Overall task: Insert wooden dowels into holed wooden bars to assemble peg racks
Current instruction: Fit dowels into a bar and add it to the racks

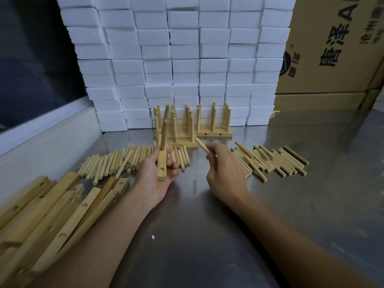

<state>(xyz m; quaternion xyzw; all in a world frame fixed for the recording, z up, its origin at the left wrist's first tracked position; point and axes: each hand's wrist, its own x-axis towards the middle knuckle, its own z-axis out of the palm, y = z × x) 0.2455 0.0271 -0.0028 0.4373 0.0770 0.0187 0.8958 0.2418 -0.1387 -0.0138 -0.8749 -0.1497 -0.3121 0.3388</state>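
Dowels and holed bars lie spread across the steel counter (197,235) in front of you. At your far left sits a loose heap of holed wooden bars (47,206), overlapping one another at the counter's near edge. Just beyond them lies the left pile of dowels (116,163), side by side in a rough row. Your left hand (154,173) has its grip closed around a bar (161,165), held above the counter with its length pointing away from you; one open hole shows near its near end, and two dowels (164,134) already stand up from its far part. Behind it, against the stacked white foam blocks (176,59), stand the finished peg racks (193,123), upright on the counter. Your right hand (224,169) pinches a single dowel (202,147) between fingertips and thumb, its free end aimed up and left, near the held bar but apart from it. Farther right lies the right pile of dowels (274,161), and cardboard boxes (332,48) rise at the far right.
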